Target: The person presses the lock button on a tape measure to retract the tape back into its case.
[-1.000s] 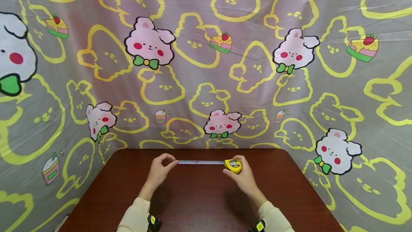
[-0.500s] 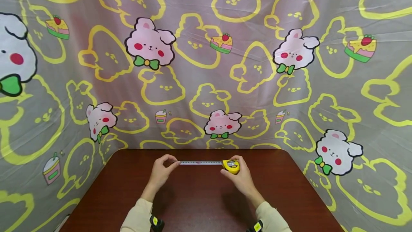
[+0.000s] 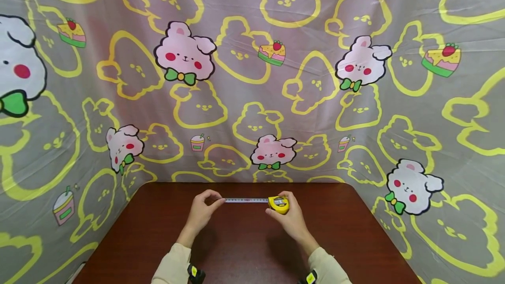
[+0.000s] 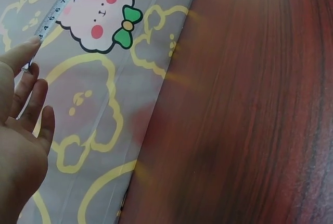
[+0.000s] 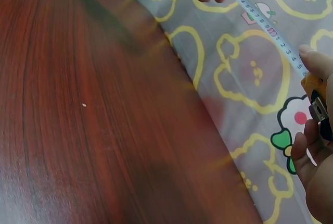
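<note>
A yellow tape measure (image 3: pixel 279 204) is held by its case in my right hand (image 3: pixel 291 218), thumb on the near side and fingers behind. Its white blade (image 3: pixel 246 200) runs straight across to my left hand (image 3: pixel 201 211), which pinches the free end between thumb and forefinger. Up close in the left wrist view, the blade (image 4: pixel 57 10) comes out between thumb and fingertip, its printed numbers showing. Part of the case (image 5: pixel 314 88) appears in the right wrist view, with the right thumb (image 5: pixel 317 62) lying by the blade's exit. Both hands are raised above the table.
A dark reddish-brown wooden table (image 3: pixel 244 249) lies below the hands. Grey cloth (image 3: pixel 244 86) printed with yellow outlines and white cartoon animals hangs around its back and sides. A tiny pale speck (image 5: pixel 84 105) shows on the tabletop.
The hands have come closer together, the right moving left and the left slightly right. The exposed stretch of blade has become shorter, running back into the case.
</note>
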Motion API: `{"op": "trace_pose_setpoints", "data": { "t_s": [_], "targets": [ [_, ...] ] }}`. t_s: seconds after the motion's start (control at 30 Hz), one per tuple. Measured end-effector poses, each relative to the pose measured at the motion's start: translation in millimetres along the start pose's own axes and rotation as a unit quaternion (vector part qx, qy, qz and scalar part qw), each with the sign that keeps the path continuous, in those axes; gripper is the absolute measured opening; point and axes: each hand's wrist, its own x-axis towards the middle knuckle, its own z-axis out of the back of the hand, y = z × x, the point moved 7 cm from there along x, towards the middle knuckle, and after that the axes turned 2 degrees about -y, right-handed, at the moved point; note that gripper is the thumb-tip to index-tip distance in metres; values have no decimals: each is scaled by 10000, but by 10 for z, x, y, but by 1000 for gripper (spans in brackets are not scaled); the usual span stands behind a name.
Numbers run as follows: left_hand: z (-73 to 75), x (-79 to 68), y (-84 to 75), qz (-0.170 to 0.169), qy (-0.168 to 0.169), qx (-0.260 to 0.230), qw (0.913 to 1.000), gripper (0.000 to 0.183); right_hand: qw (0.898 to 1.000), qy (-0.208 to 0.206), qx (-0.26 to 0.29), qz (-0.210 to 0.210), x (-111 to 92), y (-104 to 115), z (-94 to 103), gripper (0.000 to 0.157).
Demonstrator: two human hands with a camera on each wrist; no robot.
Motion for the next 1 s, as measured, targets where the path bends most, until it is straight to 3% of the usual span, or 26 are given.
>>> {"op": "trace_pose_setpoints", "data": {
  "t_s": [0.23, 0.33, 1.0],
  "targets": [
    [-14, -40, -332, -147, -11, -129, 9998, 12, 10000, 19, 44, 14, -7, 24, -65, 63],
    [-12, -54, -399, -142, -15, -204, 9997, 12, 10000, 43, 53, -18, -9, 25, -89, 63],
    [-150, -83, -392, -22, 120, -498, 9987, 12, 9997, 189, 120, -97, -42, 95, -228, 62]
  ]
}}
